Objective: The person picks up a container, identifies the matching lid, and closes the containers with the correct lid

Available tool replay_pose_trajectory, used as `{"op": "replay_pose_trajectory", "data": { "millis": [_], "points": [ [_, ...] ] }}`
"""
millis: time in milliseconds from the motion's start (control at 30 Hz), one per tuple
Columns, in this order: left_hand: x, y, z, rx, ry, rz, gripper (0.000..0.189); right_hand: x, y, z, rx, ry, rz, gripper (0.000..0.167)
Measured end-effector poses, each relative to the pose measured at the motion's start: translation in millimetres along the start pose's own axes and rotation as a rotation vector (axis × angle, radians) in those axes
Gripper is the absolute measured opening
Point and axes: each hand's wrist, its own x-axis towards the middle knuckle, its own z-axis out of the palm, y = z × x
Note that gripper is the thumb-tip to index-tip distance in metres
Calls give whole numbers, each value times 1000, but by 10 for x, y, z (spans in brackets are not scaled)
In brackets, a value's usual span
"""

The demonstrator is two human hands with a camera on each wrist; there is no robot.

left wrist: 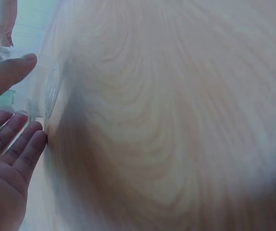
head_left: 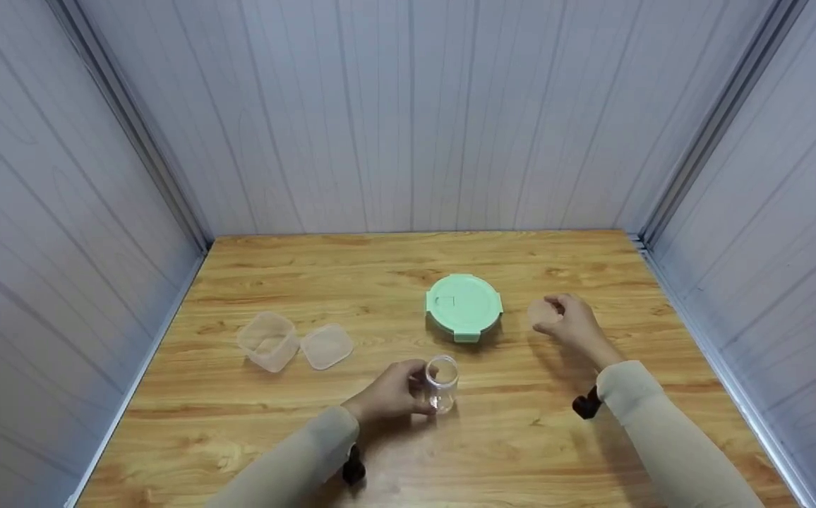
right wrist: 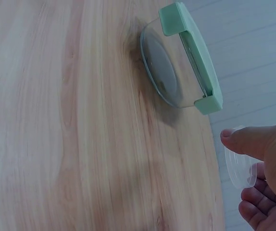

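On the table's near middle stands a small clear jar (head_left: 443,386), open at the top. My left hand (head_left: 388,392) holds it from the left, with thumb and fingers on opposite sides of it in the left wrist view. Farther right, my right hand (head_left: 579,333) pinches a small translucent round lid (head_left: 541,315) above the table. That lid (right wrist: 239,168) is tilted on edge between thumb and fingers in the right wrist view. Between and beyond the hands sits a round glass container (right wrist: 159,62) with a mint-green clip lid (head_left: 464,305) on it.
Left on the wooden table (head_left: 380,261) are a translucent square box (head_left: 268,343), open at the top, and a flat square lid (head_left: 327,346) lying beside it. Pale panelled walls (head_left: 408,120) enclose the table at the back and both sides.
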Motion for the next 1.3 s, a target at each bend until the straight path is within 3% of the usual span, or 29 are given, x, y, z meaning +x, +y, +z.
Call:
{"op": "replay_pose_trajectory", "data": {
  "millis": [267, 667, 967, 1300],
  "points": [
    [-13, 20, -99, -4, -2, -8, 56, 18, -103, 3, 13, 15, 8, 66],
    [5, 57, -310, 24, 30, -29, 52, 34, -276, 41, 11, 41, -35, 65],
    [75, 114, -462, 17, 81, -26, 49, 12, -417, 100, 7, 94, -138, 61],
    [133, 273, -618, -29, 169, -19, 44, -28, -533, 192, 11, 151, -294, 59]
  ]
}}
